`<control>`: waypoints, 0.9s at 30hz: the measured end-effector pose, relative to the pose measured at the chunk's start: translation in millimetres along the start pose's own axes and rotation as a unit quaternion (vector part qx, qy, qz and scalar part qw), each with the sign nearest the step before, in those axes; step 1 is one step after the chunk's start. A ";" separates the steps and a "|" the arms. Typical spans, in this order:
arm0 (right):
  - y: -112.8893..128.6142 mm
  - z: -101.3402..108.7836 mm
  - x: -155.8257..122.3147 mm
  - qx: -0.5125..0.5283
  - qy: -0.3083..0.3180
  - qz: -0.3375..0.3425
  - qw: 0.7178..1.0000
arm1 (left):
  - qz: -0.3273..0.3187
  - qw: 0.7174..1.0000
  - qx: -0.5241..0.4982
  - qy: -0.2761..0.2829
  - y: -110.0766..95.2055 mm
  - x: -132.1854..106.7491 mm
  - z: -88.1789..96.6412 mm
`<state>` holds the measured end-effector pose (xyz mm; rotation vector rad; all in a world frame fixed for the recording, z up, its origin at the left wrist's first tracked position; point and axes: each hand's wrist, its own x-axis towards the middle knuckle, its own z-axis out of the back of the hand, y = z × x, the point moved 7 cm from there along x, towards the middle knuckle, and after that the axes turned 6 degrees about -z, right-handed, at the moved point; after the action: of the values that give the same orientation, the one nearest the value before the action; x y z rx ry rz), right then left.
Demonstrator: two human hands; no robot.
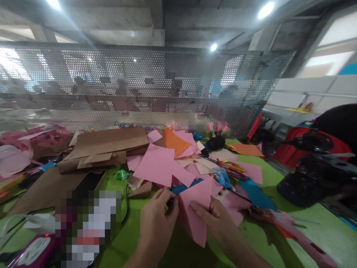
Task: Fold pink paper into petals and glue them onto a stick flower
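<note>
Right hand (219, 216) fingers clamp a pink sheet (197, 214) above the surface (320, 225), inboard of its right edge. Left hand (158, 214) fingers curl alongside; grip indeterminable.

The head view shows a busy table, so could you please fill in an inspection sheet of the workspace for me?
Surface: green table, largely covered.
Things in hand: held pink paper, above the table's near part.
Clutter: loose pink sheets, brown cardboard, orange paper, scissors and a pink tool.
Hands: right hand grips the held pink paper; left hand has curled fingers by its left edge, contact unclear.
Cables: black cable left of the hands; purple power strip at front left, red light lit.
Surroundings: perforated screen behind the table; ceiling lights on.
</note>
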<state>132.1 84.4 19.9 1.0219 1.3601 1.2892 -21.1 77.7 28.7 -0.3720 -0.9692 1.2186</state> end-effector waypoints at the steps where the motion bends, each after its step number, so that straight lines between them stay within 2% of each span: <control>1: -1.7 -1.1 -0.5 -0.002 0.000 -0.010 1.000 | 0.002 1.000 -0.002 -0.003 -0.5 -0.1 0.3; 7: -8.5 -8.0 -2.1 0.076 0.007 -0.061 0.995 | 0.025 0.994 -0.104 -0.027 1.3 -0.2 -2.5; 10: -10.4 -10.3 -1.4 0.098 0.021 -0.072 0.992 | 0.043 0.981 -0.185 -0.029 4.3 -0.7 -7.5; 13: -7.9 -9.5 -0.5 0.108 0.021 -0.058 0.992 | 0.068 0.962 -0.263 -0.007 6.8 -1.0 -15.7; 18: -0.6 -6.4 1.2 0.064 0.010 -0.018 0.998 | 0.084 0.926 -0.367 0.025 8.1 -1.2 -26.0; 22: 0.1 -2.7 0.7 0.039 -0.006 -0.014 0.999 | 0.127 0.888 -0.439 0.046 12.2 -3.0 -33.3; 27: -2.7 -2.5 -0.8 0.036 -0.009 -0.031 0.999 | 0.130 0.877 -0.460 0.041 13.2 -1.4 -33.2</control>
<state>129.9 82.9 17.2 1.0304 1.4231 1.1894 -3.1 89.2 0.0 -1.3304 -1.4205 0.8849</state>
